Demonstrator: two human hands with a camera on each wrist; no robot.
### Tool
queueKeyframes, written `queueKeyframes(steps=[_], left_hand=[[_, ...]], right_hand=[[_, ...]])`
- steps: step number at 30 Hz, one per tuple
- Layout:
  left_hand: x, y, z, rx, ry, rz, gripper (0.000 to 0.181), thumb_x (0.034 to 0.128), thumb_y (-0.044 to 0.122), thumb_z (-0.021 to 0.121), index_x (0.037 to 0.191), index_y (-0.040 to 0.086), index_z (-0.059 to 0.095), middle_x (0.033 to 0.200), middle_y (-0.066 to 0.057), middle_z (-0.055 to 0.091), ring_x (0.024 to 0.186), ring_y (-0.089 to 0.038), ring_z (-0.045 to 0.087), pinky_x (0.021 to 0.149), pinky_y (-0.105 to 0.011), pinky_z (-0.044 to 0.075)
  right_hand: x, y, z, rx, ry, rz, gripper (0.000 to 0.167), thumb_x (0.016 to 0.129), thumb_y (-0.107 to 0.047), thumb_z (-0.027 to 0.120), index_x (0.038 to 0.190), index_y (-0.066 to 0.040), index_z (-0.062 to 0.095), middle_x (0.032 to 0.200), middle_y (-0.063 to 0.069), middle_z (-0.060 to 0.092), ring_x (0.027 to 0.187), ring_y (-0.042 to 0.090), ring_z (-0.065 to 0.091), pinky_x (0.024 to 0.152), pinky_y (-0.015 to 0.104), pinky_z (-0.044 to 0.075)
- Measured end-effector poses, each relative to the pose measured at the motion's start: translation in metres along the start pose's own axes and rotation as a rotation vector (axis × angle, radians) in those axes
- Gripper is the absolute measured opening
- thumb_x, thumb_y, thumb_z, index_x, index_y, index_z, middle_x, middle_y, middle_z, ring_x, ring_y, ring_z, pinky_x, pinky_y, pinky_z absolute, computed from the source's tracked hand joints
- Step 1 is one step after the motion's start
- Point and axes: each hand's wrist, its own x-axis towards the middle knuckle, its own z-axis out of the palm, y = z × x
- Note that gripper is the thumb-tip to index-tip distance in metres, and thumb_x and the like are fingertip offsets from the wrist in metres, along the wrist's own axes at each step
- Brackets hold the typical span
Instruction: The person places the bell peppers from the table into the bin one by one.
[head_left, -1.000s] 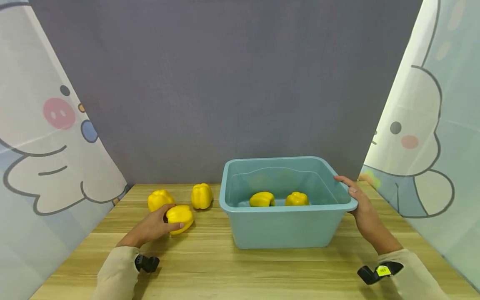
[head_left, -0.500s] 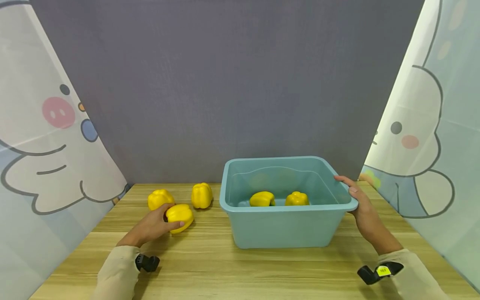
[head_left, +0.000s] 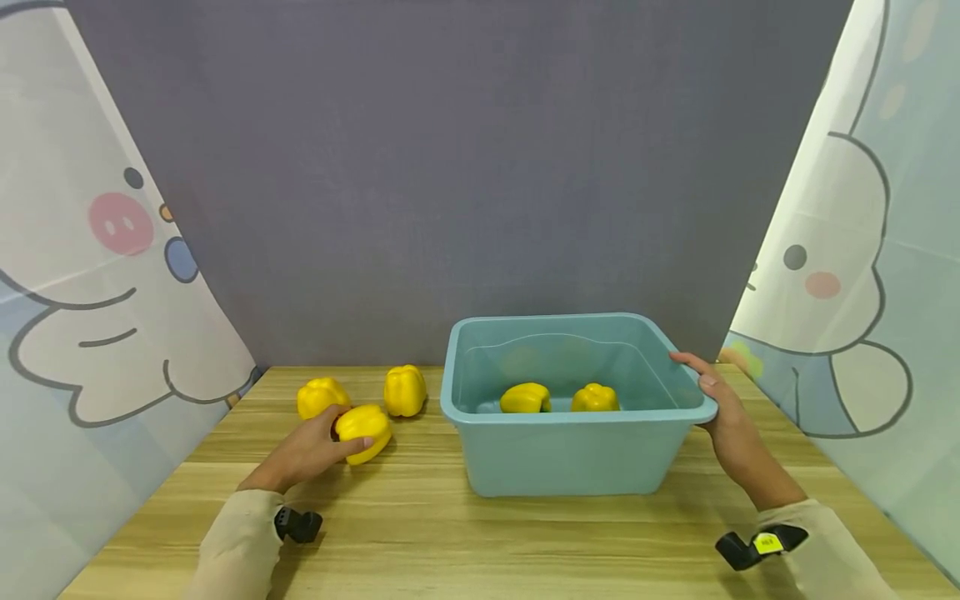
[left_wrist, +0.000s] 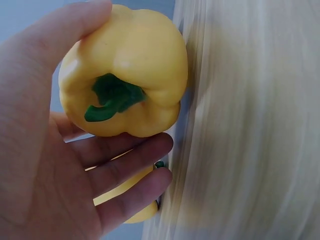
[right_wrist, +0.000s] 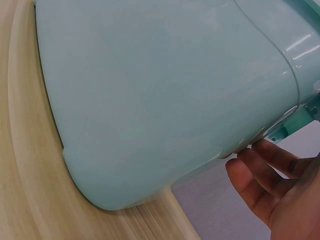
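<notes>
My left hand [head_left: 306, 452] pinches a yellow bell pepper [head_left: 363, 434] between thumb and fingers, at the left of the table. In the left wrist view the green stem of that pepper [left_wrist: 145, 50] faces the palm of the hand [left_wrist: 55, 165]. Behind it lie a second pepper [head_left: 321, 397] and a third [head_left: 405, 391]. My right hand [head_left: 731, 429] grips the right rim of a light blue bin [head_left: 570, 458], thumb over the edge. Inside the bin are two more peppers, one on its side [head_left: 525, 398], another [head_left: 595, 397] to its right. The right wrist view shows fingers [right_wrist: 265, 172] against the bin's outer wall [right_wrist: 150, 100].
The wooden table [head_left: 420, 542] runs up to a grey back panel [head_left: 450, 183]. Cloths with cartoon animals hang at the left [head_left: 67, 217] and right [head_left: 847, 217]. A small black device [head_left: 298, 525] is strapped at each wrist.
The pepper in my left hand has tilted and risen very slightly. The right hand keeps its hold on the bin, which stands where it was.
</notes>
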Motion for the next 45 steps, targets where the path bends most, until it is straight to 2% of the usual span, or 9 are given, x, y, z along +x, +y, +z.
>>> queueKeyframes(steps=[18, 27, 32, 45], left_hand=[[0.002, 0.007, 0.004, 0.039, 0.026, -0.013, 0.092, 0.0855, 0.069, 0.065, 0.142, -0.001, 0.045, 0.118, -0.010, 0.063, 0.095, -0.021, 0.060, 0.078, -0.041, 0.049], [0.005, 0.011, 0.009, 0.039, 0.070, 0.027, 0.091, 0.0854, 0.071, 0.063, 0.143, 0.003, 0.046, 0.116, -0.007, 0.064, 0.092, -0.018, 0.060, 0.076, -0.039, 0.049], [0.008, 0.017, 0.012, 0.055, 0.102, 0.065, 0.087, 0.0854, 0.071, 0.063, 0.140, 0.005, 0.048, 0.107, -0.003, 0.065, 0.083, -0.016, 0.058, 0.070, -0.035, 0.047], [0.005, 0.033, 0.013, 0.055, 0.159, 0.107, 0.084, 0.0846, 0.071, 0.064, 0.138, 0.007, 0.051, 0.101, -0.001, 0.065, 0.079, -0.015, 0.058, 0.067, -0.033, 0.047]], right_hand=[[0.000, 0.000, 0.000, 0.008, -0.004, 0.004, 0.052, 0.110, -0.033, 0.016, 0.155, -0.015, 0.034, 0.141, 0.002, 0.040, 0.112, 0.017, 0.049, 0.079, 0.031, 0.046], [-0.001, 0.000, 0.002, -0.004, 0.003, 0.003, 0.052, 0.110, -0.033, 0.016, 0.155, -0.015, 0.034, 0.141, 0.003, 0.039, 0.113, 0.016, 0.049, 0.079, 0.031, 0.046], [-0.001, 0.000, 0.002, -0.007, 0.007, -0.002, 0.053, 0.110, -0.033, 0.015, 0.155, -0.014, 0.035, 0.141, 0.003, 0.040, 0.112, 0.017, 0.049, 0.079, 0.031, 0.046], [-0.001, 0.000, 0.002, 0.018, 0.011, 0.009, 0.052, 0.110, -0.034, 0.016, 0.155, -0.015, 0.035, 0.140, 0.004, 0.040, 0.111, 0.018, 0.049, 0.079, 0.031, 0.046]])
